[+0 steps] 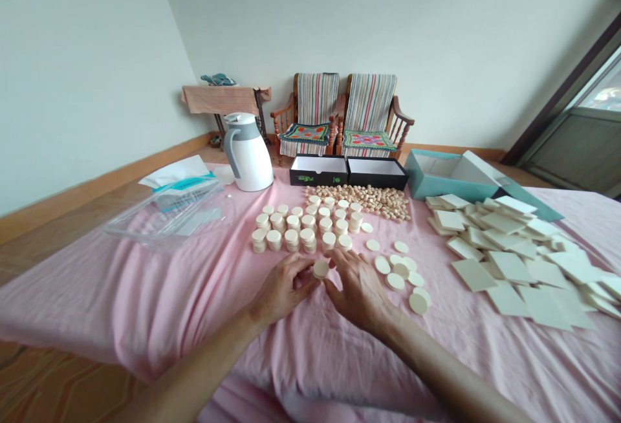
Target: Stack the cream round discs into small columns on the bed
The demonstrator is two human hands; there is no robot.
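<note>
Between my two hands, near the table's front, is a short stack of round pale wooden discs [320, 270]. My left hand [284, 286] grips the stack's left side with thumb and fingers. On the other side, my right hand [356, 286] has its thumb and fingers apart, close to the discs; whether it touches them is hard to see. Just beyond stand rows of similar disc stacks [292, 237]. Several loose discs [395, 281] lie to the right of my right hand, some overlapping.
A heap of square pale tiles [514, 266] covers the right side. Behind the stacks lie small wooden beads [373, 200], two black boxes [319, 177] and a teal box [429, 184]. A white jug [255, 161] and a clear plastic tray [165, 216] stand left on the pink cloth [204, 300].
</note>
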